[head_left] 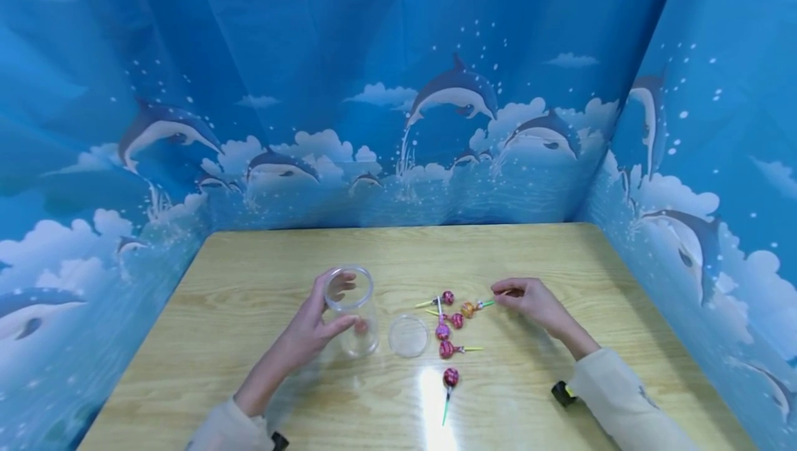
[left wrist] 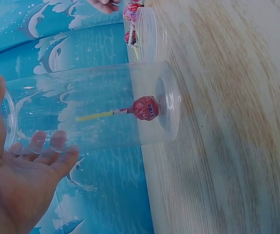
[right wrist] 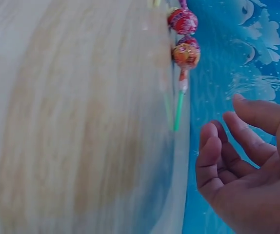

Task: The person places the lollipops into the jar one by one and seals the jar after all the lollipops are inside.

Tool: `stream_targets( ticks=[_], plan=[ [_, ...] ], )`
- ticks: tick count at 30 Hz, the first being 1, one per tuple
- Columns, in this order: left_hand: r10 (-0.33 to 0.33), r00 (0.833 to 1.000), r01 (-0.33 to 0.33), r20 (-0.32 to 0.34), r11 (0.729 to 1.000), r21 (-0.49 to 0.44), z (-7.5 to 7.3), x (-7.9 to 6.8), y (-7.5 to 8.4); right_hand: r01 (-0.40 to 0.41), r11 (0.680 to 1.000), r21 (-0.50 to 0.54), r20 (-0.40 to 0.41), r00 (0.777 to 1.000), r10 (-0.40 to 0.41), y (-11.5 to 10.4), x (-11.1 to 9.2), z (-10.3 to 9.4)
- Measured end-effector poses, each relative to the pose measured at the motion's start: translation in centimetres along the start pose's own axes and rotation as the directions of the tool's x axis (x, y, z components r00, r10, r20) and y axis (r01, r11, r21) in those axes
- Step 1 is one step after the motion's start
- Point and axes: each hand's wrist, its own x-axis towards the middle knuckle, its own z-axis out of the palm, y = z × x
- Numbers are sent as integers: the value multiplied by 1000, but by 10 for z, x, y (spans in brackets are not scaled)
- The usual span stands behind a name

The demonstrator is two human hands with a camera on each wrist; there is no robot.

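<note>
My left hand [head_left: 306,332] grips a clear plastic jar [left wrist: 101,85] near its open rim, thumb on one side and fingers on the other. The jar stands upright on the table. Inside it, a red-wrapped lollipop [left wrist: 146,107] with a yellow stick rests head down at the bottom. Just right of the jar lies a round clear lid [head_left: 409,336]. My right hand [head_left: 530,304] is beside the green stick of an orange lollipop [right wrist: 186,55]; its fingers are loosely bent, and the right wrist view shows them apart from the stick with nothing between them.
Several red and pink lollipops [head_left: 446,348] lie between the lid and my right hand. Nearer the front edge is a dark red lollipop [head_left: 451,377] with a green stick. The wooden table [head_left: 249,278] is bordered by blue dolphin-print curtains [head_left: 349,57].
</note>
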Motion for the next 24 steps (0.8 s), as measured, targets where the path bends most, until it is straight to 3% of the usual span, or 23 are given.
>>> stream_targets(
  ticks=[5, 10, 24],
  plan=[
    [-4, 1000, 4, -4, 1000, 3, 1, 0, -1, -37, 999, 15, 37, 999, 37, 6, 3, 4],
    [-12, 1000, 12, -3, 1000, -4, 2, 0, -2, -24, 1000, 8, 61, 998, 24, 9, 6, 8],
    [8, 1000, -7, 3, 1000, -9, 0, 0, -2, -4, 981, -191, 26, 1000, 9, 10, 15, 16]
  ],
)
